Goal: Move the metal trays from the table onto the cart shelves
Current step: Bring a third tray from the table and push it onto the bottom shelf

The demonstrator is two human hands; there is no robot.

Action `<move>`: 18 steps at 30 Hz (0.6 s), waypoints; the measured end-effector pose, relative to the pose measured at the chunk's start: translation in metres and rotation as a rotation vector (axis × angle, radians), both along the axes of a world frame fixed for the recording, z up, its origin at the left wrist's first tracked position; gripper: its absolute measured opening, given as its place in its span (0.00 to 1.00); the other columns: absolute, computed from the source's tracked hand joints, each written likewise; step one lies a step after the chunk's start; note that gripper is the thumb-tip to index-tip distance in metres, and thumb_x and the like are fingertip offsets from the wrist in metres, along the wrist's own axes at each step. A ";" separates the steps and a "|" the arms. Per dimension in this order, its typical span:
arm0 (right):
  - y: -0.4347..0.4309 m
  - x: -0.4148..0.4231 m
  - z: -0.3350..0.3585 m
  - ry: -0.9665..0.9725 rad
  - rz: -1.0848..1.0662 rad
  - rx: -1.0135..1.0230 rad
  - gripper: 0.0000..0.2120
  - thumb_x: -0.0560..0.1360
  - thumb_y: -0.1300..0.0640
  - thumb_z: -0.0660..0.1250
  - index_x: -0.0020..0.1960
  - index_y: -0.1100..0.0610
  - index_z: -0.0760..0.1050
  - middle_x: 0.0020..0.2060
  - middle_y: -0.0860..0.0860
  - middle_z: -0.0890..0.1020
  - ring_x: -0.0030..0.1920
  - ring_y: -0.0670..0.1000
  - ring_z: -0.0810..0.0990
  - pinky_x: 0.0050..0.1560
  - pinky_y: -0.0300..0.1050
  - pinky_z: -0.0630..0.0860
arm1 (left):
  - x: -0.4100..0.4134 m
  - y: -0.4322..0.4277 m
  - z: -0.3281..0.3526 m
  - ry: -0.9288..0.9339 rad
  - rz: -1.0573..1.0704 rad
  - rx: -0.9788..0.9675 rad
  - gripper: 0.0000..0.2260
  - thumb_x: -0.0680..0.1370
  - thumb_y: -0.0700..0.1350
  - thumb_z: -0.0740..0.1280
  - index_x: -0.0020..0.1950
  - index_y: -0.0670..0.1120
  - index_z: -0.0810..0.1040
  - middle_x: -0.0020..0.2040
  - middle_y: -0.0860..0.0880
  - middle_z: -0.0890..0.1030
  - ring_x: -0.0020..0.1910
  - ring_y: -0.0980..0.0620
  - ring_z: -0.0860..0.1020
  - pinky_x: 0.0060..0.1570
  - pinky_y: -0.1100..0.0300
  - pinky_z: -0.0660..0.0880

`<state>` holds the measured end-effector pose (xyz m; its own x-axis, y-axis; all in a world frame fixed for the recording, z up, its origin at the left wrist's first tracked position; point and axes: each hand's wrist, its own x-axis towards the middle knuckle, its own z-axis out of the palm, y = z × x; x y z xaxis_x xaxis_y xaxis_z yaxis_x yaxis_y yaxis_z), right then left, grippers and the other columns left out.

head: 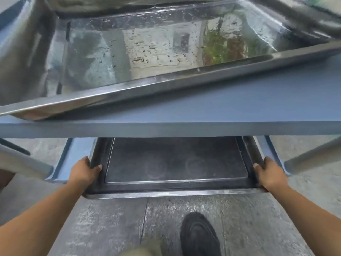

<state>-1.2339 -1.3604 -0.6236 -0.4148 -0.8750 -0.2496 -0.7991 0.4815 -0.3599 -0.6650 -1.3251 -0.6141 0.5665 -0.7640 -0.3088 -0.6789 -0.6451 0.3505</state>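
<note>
A dark metal tray (177, 187) lies partly on the lower blue cart shelf (73, 156), its near edge sticking out over the floor. My left hand (85, 170) grips the tray's left rim, thumb inside. My right hand (269, 172) grips its right rim the same way. On the upper blue shelf (203, 111) rests a large shiny metal tray (156, 84), wet with droplets and set at a slight angle.
Two grey cart legs (24, 163) (313, 157) flank the lower shelf. Below is grey concrete floor (110, 228), with my black shoe (199, 235) near the bottom centre.
</note>
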 end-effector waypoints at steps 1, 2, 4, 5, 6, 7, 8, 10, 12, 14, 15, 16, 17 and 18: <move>0.001 0.001 -0.004 -0.010 -0.006 -0.009 0.13 0.79 0.55 0.65 0.40 0.57 0.65 0.30 0.51 0.69 0.36 0.58 0.70 0.39 0.50 0.66 | -0.001 0.000 -0.003 -0.007 -0.001 -0.005 0.16 0.75 0.47 0.73 0.42 0.41 0.68 0.39 0.42 0.73 0.39 0.42 0.70 0.40 0.49 0.66; 0.002 0.003 -0.008 -0.009 -0.011 -0.021 0.12 0.79 0.56 0.65 0.41 0.59 0.66 0.31 0.52 0.70 0.36 0.58 0.70 0.39 0.50 0.66 | -0.001 0.001 -0.007 -0.016 -0.003 -0.013 0.16 0.76 0.47 0.73 0.42 0.41 0.68 0.39 0.42 0.73 0.39 0.42 0.70 0.41 0.49 0.66; 0.003 0.005 -0.007 0.005 -0.016 -0.042 0.11 0.79 0.56 0.65 0.43 0.61 0.68 0.34 0.56 0.73 0.38 0.59 0.72 0.40 0.52 0.68 | -0.002 0.002 -0.008 -0.028 0.002 -0.026 0.16 0.76 0.47 0.73 0.42 0.40 0.67 0.39 0.42 0.72 0.39 0.42 0.70 0.41 0.49 0.66; 0.003 0.006 -0.004 0.017 -0.012 -0.044 0.11 0.79 0.56 0.66 0.45 0.62 0.68 0.37 0.60 0.75 0.40 0.61 0.73 0.42 0.53 0.71 | -0.003 0.003 -0.006 -0.030 0.000 -0.034 0.16 0.75 0.46 0.73 0.43 0.40 0.67 0.40 0.41 0.73 0.40 0.40 0.70 0.41 0.48 0.67; 0.004 0.008 0.000 0.041 -0.005 -0.045 0.11 0.78 0.56 0.67 0.47 0.64 0.69 0.43 0.63 0.77 0.43 0.64 0.75 0.45 0.56 0.74 | -0.004 0.003 -0.003 -0.031 -0.011 -0.048 0.16 0.75 0.45 0.74 0.46 0.39 0.68 0.42 0.40 0.74 0.41 0.38 0.72 0.42 0.47 0.69; 0.006 0.011 0.004 0.083 0.010 -0.058 0.14 0.77 0.55 0.68 0.51 0.65 0.70 0.48 0.66 0.76 0.47 0.66 0.75 0.49 0.59 0.75 | -0.007 0.005 0.000 -0.034 -0.031 -0.070 0.17 0.74 0.43 0.75 0.51 0.38 0.69 0.46 0.37 0.75 0.45 0.35 0.73 0.46 0.44 0.71; 0.009 0.014 0.009 0.140 0.045 -0.085 0.18 0.76 0.53 0.69 0.55 0.66 0.70 0.52 0.67 0.75 0.51 0.67 0.75 0.52 0.61 0.75 | -0.012 0.007 0.004 -0.056 -0.061 -0.100 0.21 0.72 0.42 0.76 0.57 0.36 0.69 0.51 0.34 0.74 0.50 0.32 0.74 0.50 0.41 0.72; 0.018 0.028 0.019 0.252 0.190 -0.163 0.27 0.74 0.49 0.71 0.63 0.68 0.70 0.59 0.68 0.73 0.58 0.68 0.73 0.59 0.62 0.75 | -0.031 0.017 0.010 -0.174 -0.204 -0.170 0.30 0.71 0.44 0.76 0.67 0.36 0.68 0.61 0.29 0.71 0.58 0.28 0.72 0.57 0.37 0.72; 0.029 0.051 0.032 0.326 0.390 -0.214 0.33 0.74 0.43 0.69 0.68 0.66 0.69 0.65 0.66 0.72 0.65 0.66 0.71 0.67 0.62 0.71 | -0.055 0.030 0.018 -0.263 -0.440 -0.256 0.32 0.74 0.53 0.73 0.71 0.37 0.68 0.67 0.30 0.69 0.65 0.29 0.69 0.63 0.35 0.70; 0.043 0.076 0.040 0.349 0.543 -0.140 0.38 0.74 0.33 0.62 0.72 0.60 0.68 0.70 0.60 0.70 0.71 0.61 0.67 0.72 0.62 0.65 | -0.076 0.044 0.022 -0.233 -0.639 -0.187 0.35 0.76 0.65 0.63 0.74 0.42 0.67 0.74 0.37 0.66 0.73 0.37 0.65 0.72 0.36 0.60; 0.050 0.088 0.041 0.338 0.590 -0.058 0.42 0.73 0.28 0.57 0.74 0.57 0.65 0.73 0.58 0.68 0.73 0.58 0.65 0.73 0.62 0.61 | -0.083 0.050 0.023 -0.201 -0.712 -0.106 0.40 0.75 0.72 0.56 0.76 0.44 0.65 0.77 0.41 0.64 0.76 0.42 0.62 0.74 0.38 0.56; 0.057 0.098 0.040 0.323 0.630 0.031 0.46 0.71 0.23 0.51 0.77 0.55 0.61 0.76 0.56 0.64 0.76 0.57 0.62 0.74 0.62 0.58 | -0.088 0.054 0.021 -0.183 -0.777 -0.028 0.45 0.71 0.77 0.49 0.78 0.46 0.62 0.78 0.44 0.61 0.77 0.45 0.59 0.75 0.39 0.54; 0.062 0.106 0.037 0.309 0.669 0.112 0.51 0.68 0.20 0.46 0.78 0.53 0.57 0.78 0.55 0.60 0.77 0.56 0.58 0.75 0.62 0.55 | -0.091 0.056 0.019 -0.179 -0.832 0.046 0.50 0.67 0.80 0.43 0.79 0.48 0.59 0.80 0.46 0.58 0.78 0.47 0.57 0.76 0.40 0.53; 0.065 0.112 0.033 0.298 0.708 0.183 0.54 0.65 0.18 0.41 0.80 0.51 0.53 0.79 0.54 0.55 0.79 0.56 0.55 0.76 0.62 0.53 | -0.092 0.057 0.015 -0.184 -0.877 0.118 0.53 0.65 0.81 0.39 0.80 0.48 0.55 0.81 0.46 0.54 0.79 0.47 0.54 0.76 0.40 0.53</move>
